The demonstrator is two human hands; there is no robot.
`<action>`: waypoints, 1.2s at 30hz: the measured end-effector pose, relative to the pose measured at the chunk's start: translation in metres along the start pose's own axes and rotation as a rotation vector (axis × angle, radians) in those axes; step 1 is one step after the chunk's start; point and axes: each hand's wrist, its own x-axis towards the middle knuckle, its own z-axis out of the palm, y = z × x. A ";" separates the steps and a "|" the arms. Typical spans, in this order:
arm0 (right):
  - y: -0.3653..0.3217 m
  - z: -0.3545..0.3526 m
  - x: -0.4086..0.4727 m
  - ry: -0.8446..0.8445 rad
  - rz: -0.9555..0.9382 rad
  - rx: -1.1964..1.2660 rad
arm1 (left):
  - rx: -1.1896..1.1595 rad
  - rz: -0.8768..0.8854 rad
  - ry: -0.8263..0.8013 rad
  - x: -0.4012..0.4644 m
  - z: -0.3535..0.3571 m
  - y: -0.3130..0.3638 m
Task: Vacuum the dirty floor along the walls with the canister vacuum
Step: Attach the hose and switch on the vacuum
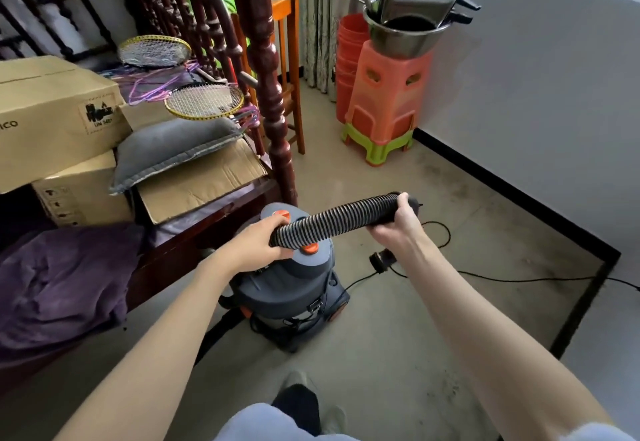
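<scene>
1. Left hand (258, 244) and right hand (394, 220) both gripping the ribbed hose (332, 220) above the vacuum (294, 288).
2. Vacuum standing just beside the bed frame (194, 239).
3. Bare floor (433, 319) open rightward toward the black baseboard (512, 191); cord (519, 279) trailing across.

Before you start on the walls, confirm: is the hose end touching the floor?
No. Both the left hand and right hand hold the hose in the air above the canister vacuum.

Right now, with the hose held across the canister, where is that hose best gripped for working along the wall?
Probably at the smooth rigid cuff, from above, where the right hand already grips the hose. The ribbed part under the left hand looks flexible and would steer poorly.
</scene>
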 end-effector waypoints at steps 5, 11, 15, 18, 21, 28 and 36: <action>0.013 -0.018 0.024 -0.051 0.078 0.023 | -0.085 0.055 -0.062 0.032 0.018 0.006; 0.004 -0.021 0.071 -0.010 -0.039 -0.069 | -0.099 0.028 -0.233 0.078 0.030 -0.033; -0.007 -0.006 0.109 0.231 -0.188 -0.163 | -0.152 -0.048 -0.295 0.094 0.026 -0.066; 0.002 0.004 0.135 0.370 -0.249 -0.354 | -0.190 -0.063 -0.341 0.112 0.026 -0.072; 0.012 -0.005 0.160 0.348 -0.176 -0.332 | -0.205 -0.054 -0.347 0.130 0.036 -0.066; 0.005 -0.036 0.189 0.337 -0.056 -0.460 | -0.214 -0.117 -0.491 0.145 0.064 -0.067; 0.009 -0.059 0.200 0.539 -0.055 -0.635 | -0.412 -0.282 -0.552 0.149 0.069 -0.087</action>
